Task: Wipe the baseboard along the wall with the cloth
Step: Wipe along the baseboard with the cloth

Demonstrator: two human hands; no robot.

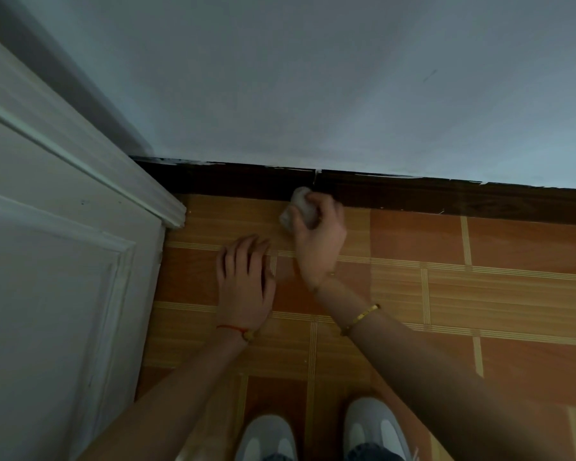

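The right hand (318,227) is curled round a wadded white cloth (298,207), fingers wrapped over its top and the thumb side toward the wall; the cloth sits at the foot of the dark brown baseboard (446,199), touching it just beside a thin vertical joint in the board, and its lower part rests on or just above the floor; whether it is pressed hard cannot be told. A thin chain sits at the right wrist, and a gold bangle (361,317) lies further up the forearm. The left hand (246,277) lies flat on the floor just beside the right, palm down, fingers straight and slightly spread, pointing toward the wall and holding nothing; a red string bracelet (235,329) circles its wrist.

The floor (479,294) is orange and tan tile in a wood-look pattern with pale striped lines between the blocks. The baseboard runs along the bottom of a pale blue-grey wall (313,78), with chipped paint along its top edge; at the left it meets a white panelled door (47,261) and its moulded frame, and that corner is in deep shadow. At the bottom edge two white shoes (313,430) point toward the wall, both forearms reaching out above them.
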